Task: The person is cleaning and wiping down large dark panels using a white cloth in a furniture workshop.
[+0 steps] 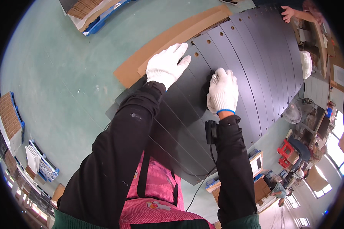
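Note:
Dark grey panels (252,68) lie side by side in front of me, with round holes near their ends. My left hand (166,64), in a white knit glove, rests at the far left edge of the panels, its fingers stretched out and the thumb apart. Over the panels to its right is my right hand (223,89), also gloved, with its fingers curled down. Something dark shows beside its fingers, but shadow hides what it is. At my right wrist sits a black box-shaped device (210,131) with a thin cable (195,192) running down from it.
Brown cardboard (132,70) lies under the panels' far left side. Another person's hand (288,13) touches the far right end. A standing fan (293,113), red stools (287,149) and cluttered shelves are to the right. Pallets with stacked boards (40,160) stand on the green floor (65,80).

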Demonstrator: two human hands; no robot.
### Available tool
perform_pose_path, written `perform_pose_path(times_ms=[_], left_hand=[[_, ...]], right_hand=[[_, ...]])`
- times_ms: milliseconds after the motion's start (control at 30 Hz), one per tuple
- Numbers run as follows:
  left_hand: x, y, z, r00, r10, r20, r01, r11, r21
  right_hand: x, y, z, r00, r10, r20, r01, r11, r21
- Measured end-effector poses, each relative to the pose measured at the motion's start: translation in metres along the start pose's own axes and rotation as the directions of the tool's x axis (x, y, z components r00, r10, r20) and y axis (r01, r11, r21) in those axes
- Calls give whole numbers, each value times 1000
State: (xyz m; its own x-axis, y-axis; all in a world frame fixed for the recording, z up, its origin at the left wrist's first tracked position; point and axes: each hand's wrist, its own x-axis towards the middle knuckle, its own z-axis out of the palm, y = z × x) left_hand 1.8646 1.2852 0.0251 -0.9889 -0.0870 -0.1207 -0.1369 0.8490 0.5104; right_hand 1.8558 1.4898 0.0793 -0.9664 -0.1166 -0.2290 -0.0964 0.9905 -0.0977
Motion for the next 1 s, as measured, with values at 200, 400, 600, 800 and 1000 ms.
perform_pose_path(times_ms=[200,400,600,800,1000], left_hand=[[2,6,2,1000,2,11,-2,1000,-12],[2,3,-10,993,-54,108,57,998,-30],[1,2,-1,999,-29,46,31,998,-50],[2,-1,8,1000,22,-22,-22,1000,-13],[0,-11,8,994,40,-99,-38,999,26]], right_hand=[[-26,25,4,999,-13,-47,14,1000,20],[-104,58,17,943,328,52,-332,932,146],[-83,-52,24,998,31,-59,-16,970,244],[-85,-51,38,996,-46,-79,62,974,217],[-125,-26,45,937,349,11,-345,918,195]])
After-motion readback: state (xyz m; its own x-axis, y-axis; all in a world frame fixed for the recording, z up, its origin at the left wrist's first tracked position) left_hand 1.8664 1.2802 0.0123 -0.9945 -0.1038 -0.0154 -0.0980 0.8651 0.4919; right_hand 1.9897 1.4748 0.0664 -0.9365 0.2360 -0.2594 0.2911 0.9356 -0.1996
